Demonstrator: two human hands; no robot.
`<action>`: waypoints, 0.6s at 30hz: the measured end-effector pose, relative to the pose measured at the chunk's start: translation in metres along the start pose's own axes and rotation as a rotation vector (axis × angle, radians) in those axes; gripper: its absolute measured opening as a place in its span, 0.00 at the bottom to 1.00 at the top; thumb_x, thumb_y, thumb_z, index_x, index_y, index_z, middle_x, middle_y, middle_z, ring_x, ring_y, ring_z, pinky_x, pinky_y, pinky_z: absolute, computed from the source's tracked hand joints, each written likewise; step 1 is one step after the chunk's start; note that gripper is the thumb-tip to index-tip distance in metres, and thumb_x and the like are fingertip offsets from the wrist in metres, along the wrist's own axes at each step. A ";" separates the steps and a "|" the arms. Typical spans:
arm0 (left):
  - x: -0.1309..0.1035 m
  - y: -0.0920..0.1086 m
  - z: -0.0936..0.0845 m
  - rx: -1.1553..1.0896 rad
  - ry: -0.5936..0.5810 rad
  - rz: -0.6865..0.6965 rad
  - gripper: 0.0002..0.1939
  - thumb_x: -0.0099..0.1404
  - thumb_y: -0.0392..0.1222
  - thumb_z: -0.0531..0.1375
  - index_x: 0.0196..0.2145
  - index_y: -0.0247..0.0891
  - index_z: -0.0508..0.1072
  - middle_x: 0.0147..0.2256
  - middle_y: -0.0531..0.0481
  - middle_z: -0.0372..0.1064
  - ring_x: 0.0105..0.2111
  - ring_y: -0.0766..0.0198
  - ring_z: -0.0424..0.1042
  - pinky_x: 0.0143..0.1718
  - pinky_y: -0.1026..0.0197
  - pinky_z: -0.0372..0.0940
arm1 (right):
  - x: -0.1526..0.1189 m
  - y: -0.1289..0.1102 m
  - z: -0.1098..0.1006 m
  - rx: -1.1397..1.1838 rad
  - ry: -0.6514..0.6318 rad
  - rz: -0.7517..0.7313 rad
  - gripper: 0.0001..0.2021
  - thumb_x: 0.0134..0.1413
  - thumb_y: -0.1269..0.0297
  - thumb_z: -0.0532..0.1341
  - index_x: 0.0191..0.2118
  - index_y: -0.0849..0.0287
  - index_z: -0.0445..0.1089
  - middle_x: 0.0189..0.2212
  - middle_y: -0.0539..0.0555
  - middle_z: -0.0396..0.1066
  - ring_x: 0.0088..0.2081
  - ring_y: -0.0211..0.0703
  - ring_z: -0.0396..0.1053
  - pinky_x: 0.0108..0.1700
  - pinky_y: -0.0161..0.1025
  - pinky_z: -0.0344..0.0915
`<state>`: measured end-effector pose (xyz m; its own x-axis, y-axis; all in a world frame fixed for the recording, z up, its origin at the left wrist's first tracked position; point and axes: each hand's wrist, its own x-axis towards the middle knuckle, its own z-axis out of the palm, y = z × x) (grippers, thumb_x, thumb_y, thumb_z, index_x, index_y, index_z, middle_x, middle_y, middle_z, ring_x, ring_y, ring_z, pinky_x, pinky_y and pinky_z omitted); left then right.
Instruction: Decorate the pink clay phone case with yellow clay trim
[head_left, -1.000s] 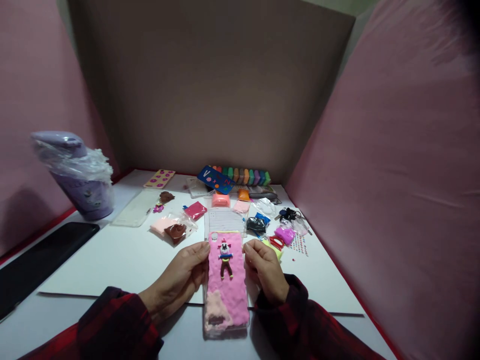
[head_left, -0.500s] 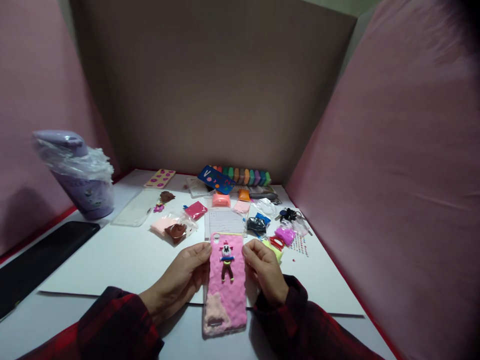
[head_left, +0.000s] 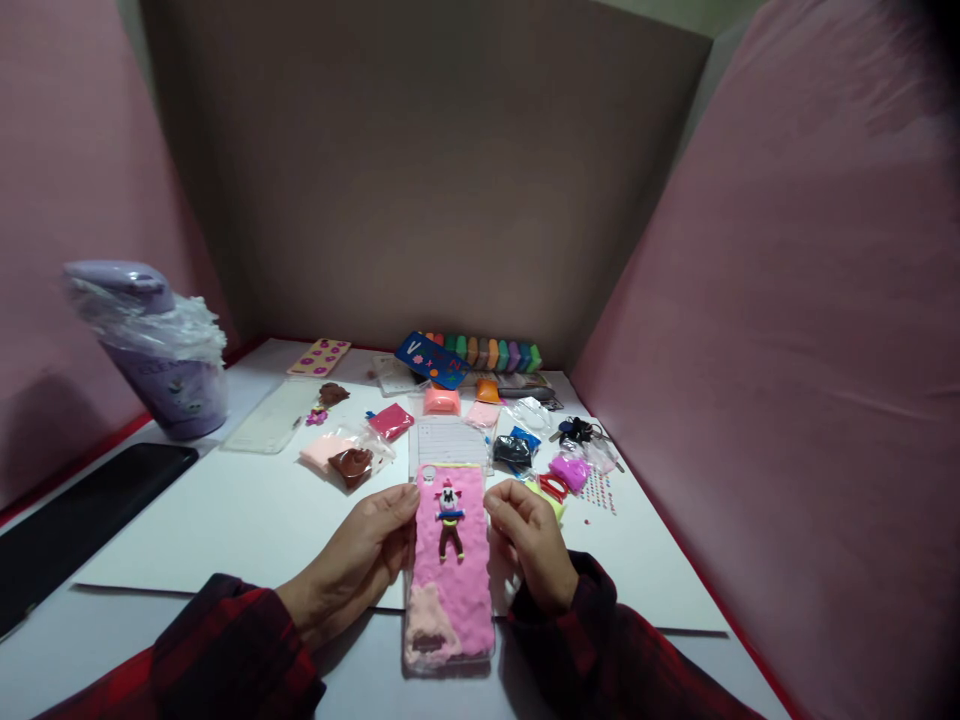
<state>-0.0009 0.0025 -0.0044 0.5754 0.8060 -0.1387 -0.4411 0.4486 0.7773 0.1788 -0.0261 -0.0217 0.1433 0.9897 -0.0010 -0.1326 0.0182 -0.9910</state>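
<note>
A phone case (head_left: 469, 590) covered in bumpy pink clay, with a peach patch at its lower left, stands tilted in front of me. On it is a small clay figure (head_left: 450, 520) with a white head, blue arms and brown legs. My left hand (head_left: 360, 560) grips the case's left edge between thumb and fingers. At the upper right edge, my right hand (head_left: 531, 535) is closed on the case with thumb and fingers. A lined paper (head_left: 442, 440) lies behind the case.
Bagged brown clay (head_left: 352, 465), a black packet (head_left: 512, 450), red-handled scissors (head_left: 553, 487) and a clear case (head_left: 262, 420) lie on the white board (head_left: 255, 540). A purple bin (head_left: 172, 385) and a black phone-like slab (head_left: 97, 520) are left. Colored clay blocks (head_left: 495, 353) line the back.
The case has shifted very slightly to the left and its tilt has changed a little. Both hands keep nearly the same places.
</note>
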 end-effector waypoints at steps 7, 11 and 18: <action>-0.001 0.001 0.000 -0.004 -0.011 -0.001 0.09 0.63 0.41 0.58 0.35 0.31 0.73 0.39 0.40 0.72 0.35 0.62 0.70 0.39 0.62 0.66 | 0.001 -0.001 0.000 -0.004 0.015 0.027 0.11 0.45 0.57 0.63 0.24 0.59 0.64 0.14 0.43 0.52 0.17 0.30 0.46 0.18 0.31 0.41; 0.001 0.000 -0.002 -0.009 -0.018 -0.004 0.11 0.64 0.41 0.57 0.39 0.30 0.73 0.39 0.39 0.72 0.36 0.61 0.70 0.41 0.60 0.66 | 0.002 -0.001 -0.001 -0.015 0.006 0.015 0.11 0.44 0.58 0.63 0.24 0.59 0.64 0.14 0.42 0.52 0.17 0.30 0.46 0.18 0.31 0.42; 0.000 -0.001 -0.003 -0.005 -0.026 -0.004 0.11 0.64 0.40 0.56 0.39 0.31 0.73 0.39 0.40 0.72 0.36 0.61 0.70 0.40 0.60 0.66 | 0.000 -0.001 -0.001 -0.013 0.002 0.024 0.12 0.45 0.58 0.62 0.23 0.60 0.62 0.14 0.42 0.50 0.17 0.29 0.45 0.18 0.30 0.40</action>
<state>-0.0029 0.0033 -0.0068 0.5947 0.7939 -0.1264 -0.4417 0.4541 0.7738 0.1794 -0.0267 -0.0203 0.1422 0.9895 -0.0251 -0.1234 -0.0075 -0.9923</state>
